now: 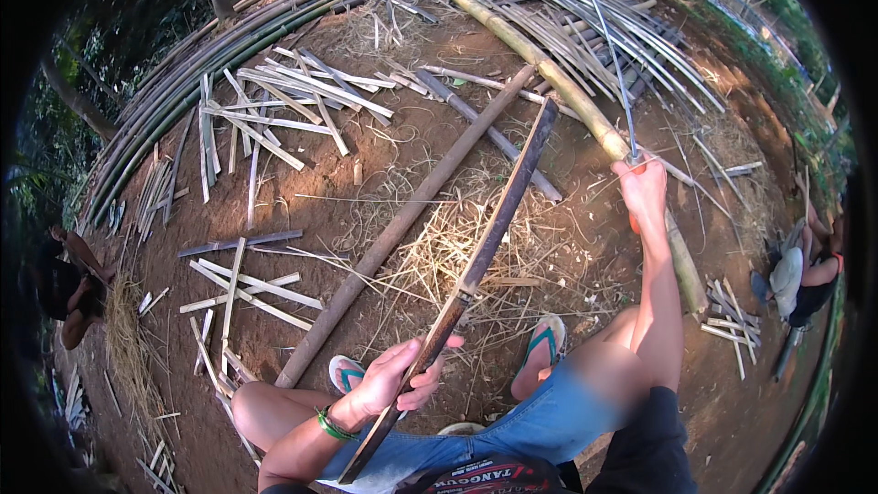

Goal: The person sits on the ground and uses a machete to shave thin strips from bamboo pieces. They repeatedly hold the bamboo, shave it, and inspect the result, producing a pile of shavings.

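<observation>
My left hand [400, 378], with a green band at its wrist, is closed around the lower part of a long split bamboo strip [494, 229]. The strip slants up and away to the right, dark on one face and pale along its edge, with a node partway up. Off to the right, my right hand [643, 187] is closed on the handle of a long, thin-bladed knife [615, 53]. Its blade points up and away, apart from the strip, and a bit of orange shows under the fist.
Pale shavings [457, 242] litter the dirt before my sandalled feet. A brown bamboo pole [393, 242] and a thick yellowish pole [567, 87] lie across the ground. Split strips [283, 96] are scattered left; more strips [585, 23] are piled far right. People sit at both sides.
</observation>
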A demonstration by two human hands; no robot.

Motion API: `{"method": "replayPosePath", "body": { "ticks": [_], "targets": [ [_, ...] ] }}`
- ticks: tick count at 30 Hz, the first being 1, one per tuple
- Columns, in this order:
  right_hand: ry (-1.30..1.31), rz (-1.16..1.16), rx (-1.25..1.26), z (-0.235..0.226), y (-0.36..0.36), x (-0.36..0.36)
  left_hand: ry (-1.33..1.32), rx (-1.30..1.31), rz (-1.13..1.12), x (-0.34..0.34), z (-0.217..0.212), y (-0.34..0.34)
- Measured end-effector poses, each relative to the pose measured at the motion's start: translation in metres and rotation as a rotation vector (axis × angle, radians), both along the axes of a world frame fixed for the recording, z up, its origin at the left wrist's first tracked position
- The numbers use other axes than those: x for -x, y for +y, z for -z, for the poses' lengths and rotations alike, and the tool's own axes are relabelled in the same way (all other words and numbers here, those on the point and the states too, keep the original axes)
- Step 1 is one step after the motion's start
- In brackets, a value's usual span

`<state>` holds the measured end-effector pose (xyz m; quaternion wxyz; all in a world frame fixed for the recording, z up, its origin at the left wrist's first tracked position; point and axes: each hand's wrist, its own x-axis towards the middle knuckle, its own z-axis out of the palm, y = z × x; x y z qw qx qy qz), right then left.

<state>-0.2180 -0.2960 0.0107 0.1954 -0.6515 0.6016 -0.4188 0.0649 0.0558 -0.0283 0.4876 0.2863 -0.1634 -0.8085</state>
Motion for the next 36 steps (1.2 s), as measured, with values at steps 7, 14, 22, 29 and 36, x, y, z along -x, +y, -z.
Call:
{"method": "replayPosePath", "body": {
  "ticks": [7, 14, 22, 29, 36],
  "targets": [
    [0.114, -0.139, 0.061, -0.011, 0.04, -0.028, 0.178, -0.002, -0.006, 0.003, 0.004, -0.017],
    [0.251, -0.276, 0.232, -0.011, 0.06, -0.046, -0.082, 0.104, -0.1, 0.008, -0.001, -0.029],
    [0.432, -0.568, 0.257, 0.003, 0.101, -0.073, -0.292, 0.218, -0.185, 0.008, 0.006, -0.037],
    [0.421, -0.775, 0.342, 0.019, 0.121, -0.086, -0.587, 0.257, -0.298, 0.011, 0.012, -0.03],
    [0.485, -0.652, 0.397, 0.017, 0.105, -0.087, -0.664, 0.257, -0.279, 0.01, 0.001, -0.021]
  ]
}}
